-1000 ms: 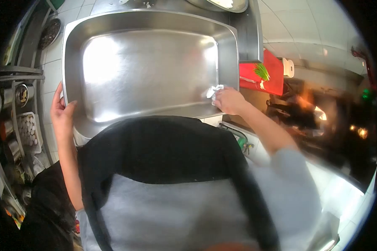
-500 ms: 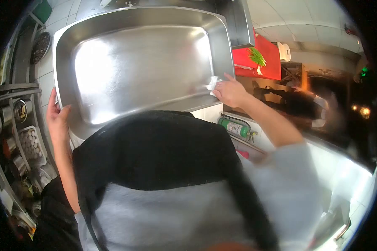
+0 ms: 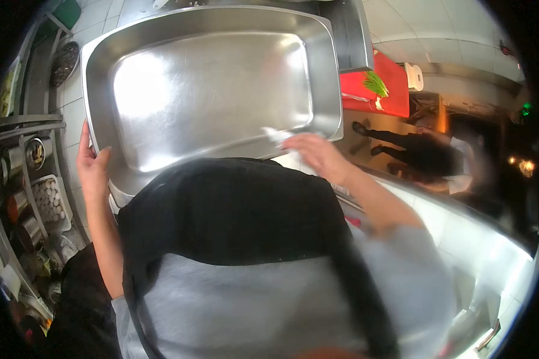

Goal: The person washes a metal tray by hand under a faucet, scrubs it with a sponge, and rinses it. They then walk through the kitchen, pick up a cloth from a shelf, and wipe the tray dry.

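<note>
A large, deep stainless steel pan (image 3: 221,90) is tilted toward me, its shiny inside showing. My left hand (image 3: 93,164) grips its left side, thumb over the rim and fingers behind. In my right hand (image 3: 318,157) is a crumpled white paper towel (image 3: 275,136), pinched at the fingertips. That hand overlaps the pan's near edge, right of the middle, and is slightly blurred. My black apron (image 3: 233,209) hides part of the near rim.
At left, a rack holds a tray of eggs (image 3: 49,200) and metal containers (image 3: 37,154); a round basket (image 3: 66,63) stands behind. A steel counter (image 3: 347,36) adjoins the pan. Right of it, green stalks (image 3: 375,84) lie on a red surface (image 3: 395,90). Another person (image 3: 425,146) is farther right.
My right hand with the paper towel has moved left and down from the pan's right corner along the near side. The left hand keeps its hold on the rim.
</note>
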A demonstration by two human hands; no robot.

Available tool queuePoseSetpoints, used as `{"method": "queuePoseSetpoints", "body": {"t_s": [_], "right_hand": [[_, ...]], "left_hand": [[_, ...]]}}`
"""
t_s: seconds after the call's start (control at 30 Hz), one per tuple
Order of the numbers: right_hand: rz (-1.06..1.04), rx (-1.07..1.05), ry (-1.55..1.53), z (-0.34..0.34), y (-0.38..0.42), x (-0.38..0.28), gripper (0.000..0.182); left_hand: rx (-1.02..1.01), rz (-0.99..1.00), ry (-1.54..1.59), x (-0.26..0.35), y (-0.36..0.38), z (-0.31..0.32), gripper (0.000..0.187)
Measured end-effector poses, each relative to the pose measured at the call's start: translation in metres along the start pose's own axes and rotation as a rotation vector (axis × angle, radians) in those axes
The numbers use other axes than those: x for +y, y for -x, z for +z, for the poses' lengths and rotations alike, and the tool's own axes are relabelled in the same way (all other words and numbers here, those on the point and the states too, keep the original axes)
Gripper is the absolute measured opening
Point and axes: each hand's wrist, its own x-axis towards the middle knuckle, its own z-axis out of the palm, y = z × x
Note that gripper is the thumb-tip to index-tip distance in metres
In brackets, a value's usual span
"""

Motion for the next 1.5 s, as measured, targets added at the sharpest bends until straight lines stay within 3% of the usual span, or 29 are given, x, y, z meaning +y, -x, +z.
{"method": "queuePoseSetpoints", "body": {"t_s": [0.03, 0.07, 0.13, 0.2, 0.27, 0.37, 0.43, 0.6, 0.73, 0.8, 0.87, 0.97, 1.0, 1.07, 1.13, 1.2, 1.27, 1.3, 1.4, 1.43, 1.5], "right_hand": [[0.111, 0.045, 0.105, -0.006, 0.018, 0.019, 0.029], [0.095, 0.075, 0.384, -0.024, 0.025, 0.021, 0.03], [-0.092, 0.148, 0.564, -0.045, 0.035, 0.053, 0.032], [-0.009, 0.351, 0.704, -0.068, 0.02, 0.067, 0.024], [0.077, 0.669, 0.717, -0.099, -0.007, 0.096, 0.018], [0.147, 0.871, 0.392, -0.134, -0.074, 0.084, 0.022], [-0.109, 0.717, 0.438, -0.141, -0.119, 0.115, 0.03], [0.11, 0.62, 0.583, -0.067, -0.091, 0.111, 0.048], [0.301, 0.601, 0.71, -0.011, -0.025, 0.084, 0.047], [0.414, 0.593, 0.567, 0.011, -0.002, 0.06, 0.044], [0.523, 0.508, 0.619, 0.02, 0.017, 0.052, 0.035], [0.695, 0.013, 0.497, -0.027, 0.023, 0.014, 0.029], [0.46, -0.259, 0.809, -0.053, 0.013, 0.008, 0.027], [0.579, 0.234, -0.465, -0.08, -0.002, 0.011, 0.028], [0.36, 0.308, -1.163, -0.097, -0.04, 0.0, 0.029], [0.202, 0.358, -1.338, -0.096, -0.082, 0.014, 0.033], [0.334, 0.51, -0.984, -0.098, -0.118, 0.053, 0.04], [0.495, 0.67, -0.684, -0.096, -0.132, 0.073, 0.038], [0.361, 0.663, -0.096, -0.087, -0.149, 0.092, 0.032], [0.315, 0.689, -0.068, -0.081, -0.154, 0.067, 0.026], [0.07, 0.579, 0.194, -0.063, -0.169, 0.065, 0.027]], "left_hand": [[0.012, -0.032, -0.025, 0.0, 0.001, -0.003, 0.07], [0.024, -0.064, -0.05, 0.0, 0.001, -0.006, 0.071], [0.012, -0.044, -0.032, -0.008, -0.001, -0.013, 0.07], [0.008, -0.042, 0.003, -0.008, -0.003, -0.016, 0.07], [0.013, -0.059, 0.053, -0.002, -0.003, -0.015, 0.069], [0.018, -0.053, 0.034, -0.002, -0.01, -0.019, 0.068], [0.048, -0.034, 0.008, 0.003, -0.009, -0.013, 0.068], [0.082, -0.036, 0.035, 0.005, -0.006, -0.013, 0.069], [0.083, -0.072, -0.031, 0.015, -0.008, 0.001, 0.069], [0.054, -0.06, -0.014, 0.015, -0.015, 0.0, 0.069], [0.003, -0.048, 0.048, 0.011, -0.022, -0.003, 0.069], [-0.061, -0.037, 0.077, 0.012, -0.028, -0.008, 0.069], [-0.086, -0.038, 0.097, 0.011, -0.029, -0.01, 0.069], [-0.049, -0.043, 0.117, 0.011, -0.025, -0.006, 0.07], [-0.032, -0.047, 0.137, 0.007, -0.022, -0.004, 0.07], [-0.032, -0.053, 0.159, 0.003, -0.02, -0.005, 0.07], [-0.019, -0.064, 0.104, 0.005, -0.021, -0.007, 0.071], [-0.013, -0.07, 0.077, 0.008, -0.022, -0.009, 0.071], [0.002, -0.069, 0.086, 0.017, -0.015, -0.006, 0.071], [-0.001, -0.073, 0.1, 0.016, -0.014, -0.007, 0.072], [0.002, -0.072, 0.1, 0.013, -0.012, -0.007, 0.072]]}}
